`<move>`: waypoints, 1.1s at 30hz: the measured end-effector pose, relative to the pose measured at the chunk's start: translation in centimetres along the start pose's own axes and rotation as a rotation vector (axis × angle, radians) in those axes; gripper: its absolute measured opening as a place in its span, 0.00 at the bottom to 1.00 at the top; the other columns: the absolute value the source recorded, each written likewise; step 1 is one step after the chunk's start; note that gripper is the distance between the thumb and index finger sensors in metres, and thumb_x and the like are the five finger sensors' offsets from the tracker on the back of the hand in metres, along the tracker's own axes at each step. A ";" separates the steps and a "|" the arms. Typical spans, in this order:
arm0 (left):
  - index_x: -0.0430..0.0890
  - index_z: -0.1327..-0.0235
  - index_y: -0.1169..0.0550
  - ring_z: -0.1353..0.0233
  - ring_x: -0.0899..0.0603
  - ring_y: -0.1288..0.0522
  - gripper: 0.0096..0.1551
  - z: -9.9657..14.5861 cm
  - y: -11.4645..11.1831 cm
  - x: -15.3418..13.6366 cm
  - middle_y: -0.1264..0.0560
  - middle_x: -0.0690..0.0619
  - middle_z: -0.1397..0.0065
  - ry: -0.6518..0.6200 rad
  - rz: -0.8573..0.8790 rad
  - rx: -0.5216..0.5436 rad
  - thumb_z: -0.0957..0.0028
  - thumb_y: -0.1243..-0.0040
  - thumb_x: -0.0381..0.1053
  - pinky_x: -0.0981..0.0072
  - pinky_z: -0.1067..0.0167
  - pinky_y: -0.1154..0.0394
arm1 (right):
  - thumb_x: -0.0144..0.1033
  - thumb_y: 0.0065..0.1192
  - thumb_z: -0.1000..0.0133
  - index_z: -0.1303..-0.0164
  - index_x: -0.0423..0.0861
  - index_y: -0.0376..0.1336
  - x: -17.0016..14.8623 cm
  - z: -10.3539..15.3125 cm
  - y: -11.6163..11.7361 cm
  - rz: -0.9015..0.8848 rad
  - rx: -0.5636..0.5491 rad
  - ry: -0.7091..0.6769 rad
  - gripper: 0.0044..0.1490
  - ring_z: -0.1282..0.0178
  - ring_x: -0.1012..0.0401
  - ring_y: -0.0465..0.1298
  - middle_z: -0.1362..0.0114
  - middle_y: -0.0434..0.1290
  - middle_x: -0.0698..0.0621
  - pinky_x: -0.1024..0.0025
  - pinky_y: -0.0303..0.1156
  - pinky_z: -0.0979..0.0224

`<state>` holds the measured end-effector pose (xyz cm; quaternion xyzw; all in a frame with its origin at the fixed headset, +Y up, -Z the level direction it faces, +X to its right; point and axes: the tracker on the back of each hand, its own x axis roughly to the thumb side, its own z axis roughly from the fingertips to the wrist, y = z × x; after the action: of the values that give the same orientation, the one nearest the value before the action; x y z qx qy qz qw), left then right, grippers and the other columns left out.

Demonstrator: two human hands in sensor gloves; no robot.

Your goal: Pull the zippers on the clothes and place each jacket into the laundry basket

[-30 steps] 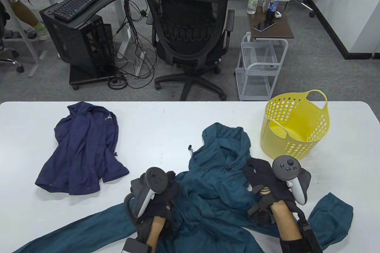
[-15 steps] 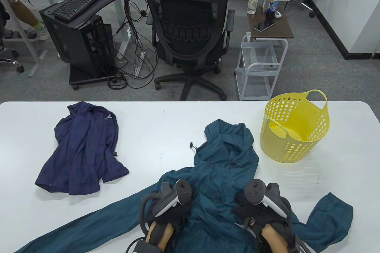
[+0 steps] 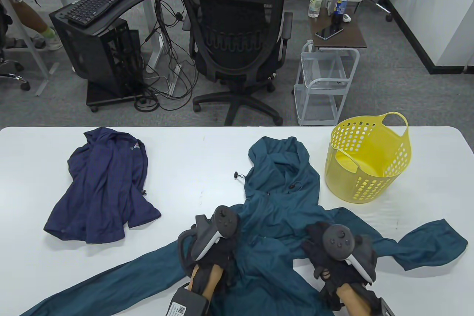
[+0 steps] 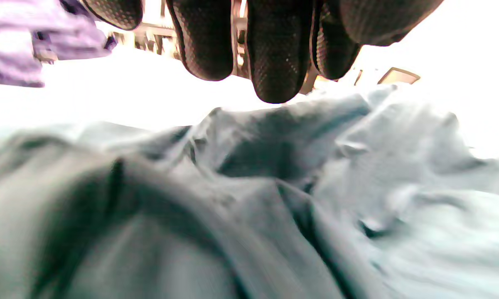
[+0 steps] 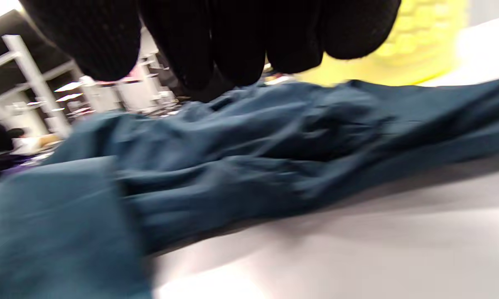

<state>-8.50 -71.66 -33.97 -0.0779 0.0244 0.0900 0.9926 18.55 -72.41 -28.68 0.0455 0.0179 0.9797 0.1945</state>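
A teal hooded jacket (image 3: 281, 201) lies spread on the white table (image 3: 192, 153), hood towards the far edge and sleeves out to the lower left and the right. My left hand (image 3: 226, 247) rests on its left front, fingers (image 4: 278, 62) straight just above the cloth (image 4: 274, 199). My right hand (image 3: 320, 247) lies on its right front near the sleeve, fingers (image 5: 232, 41) extended over the fabric (image 5: 253, 145). Neither hand grips anything. A navy jacket (image 3: 103, 186) lies crumpled at the left. The yellow laundry basket (image 3: 366, 160) stands upright at the right, beside the hood.
An office chair (image 3: 237, 45), a wire cart (image 3: 322, 82) and a computer stand (image 3: 100, 53) are on the floor beyond the table's far edge. The teal left sleeve (image 3: 103, 282) runs to the near left corner. The right sleeve (image 3: 433, 245) ends near the right edge.
The teal jacket has slid away from me and flattened; its hood is nearer the far edge and its right sleeve stretches further right. Both hands pulled back towards me, then eased forward and apart.
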 end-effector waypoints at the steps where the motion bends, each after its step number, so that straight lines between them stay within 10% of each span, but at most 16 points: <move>1: 0.69 0.36 0.25 0.21 0.42 0.31 0.28 -0.4 -0.5 0.4 0.23 0.66 0.25 -0.002 -0.073 -0.017 0.54 0.43 0.62 0.32 0.28 0.41 | 0.57 0.66 0.46 0.28 0.55 0.67 1.2 0.3 0.8 0.010 0.045 -0.060 0.36 0.25 0.43 0.68 0.20 0.69 0.51 0.45 0.66 0.28; 10: 0.80 0.33 0.41 0.14 0.44 0.55 0.35 -4.2 -6.2 0.9 0.48 0.71 0.14 -0.015 -0.180 -0.256 0.58 0.50 0.69 0.33 0.25 0.52 | 0.60 0.64 0.47 0.18 0.64 0.46 1.3 -0.3 6.3 0.197 0.490 -0.070 0.49 0.12 0.48 0.46 0.10 0.42 0.58 0.37 0.50 0.20; 21: 0.79 0.30 0.53 0.15 0.40 0.62 0.42 -6.5 -6.2 -3.2 0.59 0.65 0.13 0.282 -0.104 -0.279 0.60 0.57 0.76 0.31 0.26 0.57 | 0.46 0.70 0.45 0.19 0.66 0.45 -6.6 -1.4 3.4 0.106 0.444 0.213 0.48 0.11 0.55 0.41 0.10 0.40 0.60 0.35 0.45 0.19; 28: 0.76 0.29 0.51 0.15 0.40 0.58 0.43 -2.7 -1.4 -3.4 0.54 0.63 0.12 0.142 -0.090 -0.193 0.58 0.48 0.71 0.31 0.27 0.56 | 0.49 0.71 0.47 0.19 0.59 0.51 -5.2 -1.0 2.5 0.099 0.338 0.112 0.47 0.13 0.47 0.49 0.10 0.48 0.55 0.36 0.51 0.21; 33: 0.65 0.34 0.28 0.22 0.40 0.36 0.33 3.8 2.7 -5.3 0.29 0.58 0.23 0.087 -0.051 -0.058 0.56 0.41 0.63 0.33 0.28 0.44 | 0.50 0.70 0.46 0.19 0.55 0.56 -1.6 -0.3 0.8 0.071 0.246 -0.026 0.44 0.14 0.42 0.53 0.11 0.53 0.50 0.35 0.54 0.22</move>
<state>-14.05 -69.38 -30.30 -0.1112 0.0627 0.0619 0.9899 19.65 -73.76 -29.07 0.0822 0.1339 0.9757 0.1530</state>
